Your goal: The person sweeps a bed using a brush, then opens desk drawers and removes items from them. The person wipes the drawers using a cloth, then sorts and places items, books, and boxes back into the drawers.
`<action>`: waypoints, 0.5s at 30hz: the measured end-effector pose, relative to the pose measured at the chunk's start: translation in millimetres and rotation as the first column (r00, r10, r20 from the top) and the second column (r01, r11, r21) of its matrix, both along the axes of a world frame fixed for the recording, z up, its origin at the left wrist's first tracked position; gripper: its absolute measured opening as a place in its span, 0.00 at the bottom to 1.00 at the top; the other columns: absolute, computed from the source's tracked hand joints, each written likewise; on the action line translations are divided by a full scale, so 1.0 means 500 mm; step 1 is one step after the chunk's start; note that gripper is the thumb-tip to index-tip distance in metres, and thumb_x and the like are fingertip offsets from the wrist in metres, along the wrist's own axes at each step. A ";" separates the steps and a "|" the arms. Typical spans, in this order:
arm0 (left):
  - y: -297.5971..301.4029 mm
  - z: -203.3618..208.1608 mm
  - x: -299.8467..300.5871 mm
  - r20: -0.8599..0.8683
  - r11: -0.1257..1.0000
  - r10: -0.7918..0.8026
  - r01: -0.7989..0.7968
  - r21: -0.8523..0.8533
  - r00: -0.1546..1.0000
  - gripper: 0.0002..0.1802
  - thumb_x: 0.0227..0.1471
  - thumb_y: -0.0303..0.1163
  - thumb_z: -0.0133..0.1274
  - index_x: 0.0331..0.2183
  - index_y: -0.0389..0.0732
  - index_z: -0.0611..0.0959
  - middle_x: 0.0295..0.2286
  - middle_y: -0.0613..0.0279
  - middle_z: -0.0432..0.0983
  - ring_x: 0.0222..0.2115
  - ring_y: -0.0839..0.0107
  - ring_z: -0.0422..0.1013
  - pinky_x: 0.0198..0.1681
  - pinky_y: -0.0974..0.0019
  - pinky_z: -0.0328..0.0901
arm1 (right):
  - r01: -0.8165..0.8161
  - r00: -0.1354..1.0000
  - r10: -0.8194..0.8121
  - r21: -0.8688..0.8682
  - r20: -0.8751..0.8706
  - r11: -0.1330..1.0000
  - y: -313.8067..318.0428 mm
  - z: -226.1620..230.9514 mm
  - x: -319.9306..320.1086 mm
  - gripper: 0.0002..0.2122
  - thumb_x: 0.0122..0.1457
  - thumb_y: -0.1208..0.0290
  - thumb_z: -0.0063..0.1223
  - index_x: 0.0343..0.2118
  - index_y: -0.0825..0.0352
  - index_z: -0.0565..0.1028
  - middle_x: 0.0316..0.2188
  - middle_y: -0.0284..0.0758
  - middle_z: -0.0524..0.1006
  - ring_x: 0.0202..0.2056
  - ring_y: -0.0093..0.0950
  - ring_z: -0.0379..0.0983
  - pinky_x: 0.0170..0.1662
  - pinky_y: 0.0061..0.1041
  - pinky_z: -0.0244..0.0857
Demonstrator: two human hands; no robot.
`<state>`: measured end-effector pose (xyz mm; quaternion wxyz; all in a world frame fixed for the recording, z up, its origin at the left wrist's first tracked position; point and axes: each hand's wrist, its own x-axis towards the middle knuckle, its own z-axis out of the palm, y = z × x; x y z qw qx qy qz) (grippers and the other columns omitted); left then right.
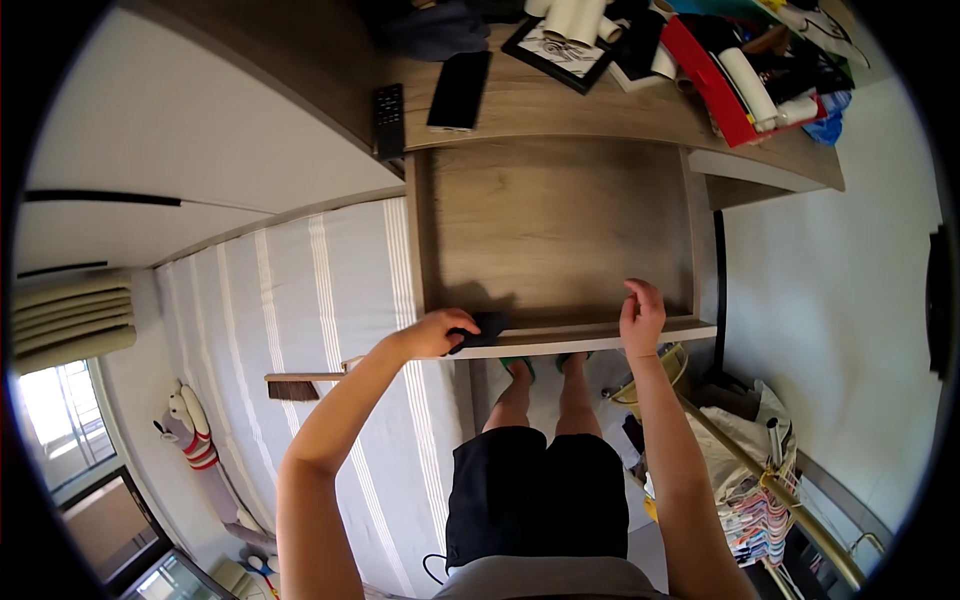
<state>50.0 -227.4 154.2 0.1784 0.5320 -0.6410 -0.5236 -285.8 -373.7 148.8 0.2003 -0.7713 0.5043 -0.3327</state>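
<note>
A wooden drawer [560,225] is pulled out from the desk, its inside bare. At its front left corner my left hand [440,333] is closed around a dark cloth [480,332], which lies against the top of the drawer's front edge. Part of the cloth is hidden under my fingers. Near the front right corner, my right hand [643,312] hovers over the drawer with loosely bent fingers, and nothing shows in it.
On the desk top [640,112] are a remote control [389,118], a phone [459,92], a framed picture [562,55] and a crammed red box [700,75]. A bed [290,270] with a brush [300,386] is at left. Hangers [755,525] and a rail [800,515] stand at right.
</note>
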 end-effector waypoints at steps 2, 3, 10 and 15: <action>-0.048 -0.006 0.008 0.001 0.935 -0.053 0.049 0.351 0.999 0.16 0.42 0.18 0.52 0.37 0.41 0.77 0.35 0.58 0.73 0.38 0.68 0.68 0.44 0.69 0.62 | 0.050 0.999 -0.050 -0.017 0.010 0.999 -0.012 0.018 -0.041 0.13 0.43 0.84 0.43 0.33 0.64 0.73 0.33 0.37 0.73 0.35 0.37 0.68 0.36 0.30 0.64; -0.054 -0.004 0.000 -0.030 0.920 -0.008 0.019 0.392 1.000 0.16 0.43 0.20 0.52 0.38 0.41 0.77 0.36 0.59 0.73 0.38 0.69 0.68 0.44 0.69 0.62 | 0.067 0.998 -0.067 -0.057 0.000 0.996 -0.015 0.026 -0.064 0.14 0.43 0.85 0.43 0.33 0.64 0.73 0.33 0.36 0.73 0.35 0.37 0.68 0.36 0.29 0.64; -0.176 -0.062 -0.248 -0.164 0.969 -0.059 0.096 0.227 0.985 0.18 0.46 0.24 0.53 0.43 0.43 0.75 0.39 0.59 0.74 0.40 0.71 0.67 0.46 0.70 0.60 | 0.294 0.947 -0.309 -0.144 -0.090 0.945 -0.033 0.004 -0.235 0.17 0.45 0.84 0.41 0.41 0.66 0.70 0.43 0.41 0.68 0.43 0.40 0.64 0.45 0.32 0.59; -0.322 -0.095 -0.537 -0.293 0.987 -0.059 0.099 0.124 0.954 0.18 0.47 0.27 0.51 0.43 0.40 0.74 0.40 0.57 0.73 0.40 0.68 0.69 0.44 0.67 0.62 | 0.374 0.927 -0.374 0.017 0.003 0.927 -0.027 0.003 -0.272 0.15 0.51 0.81 0.41 0.44 0.69 0.67 0.45 0.44 0.66 0.45 0.42 0.63 0.48 0.33 0.57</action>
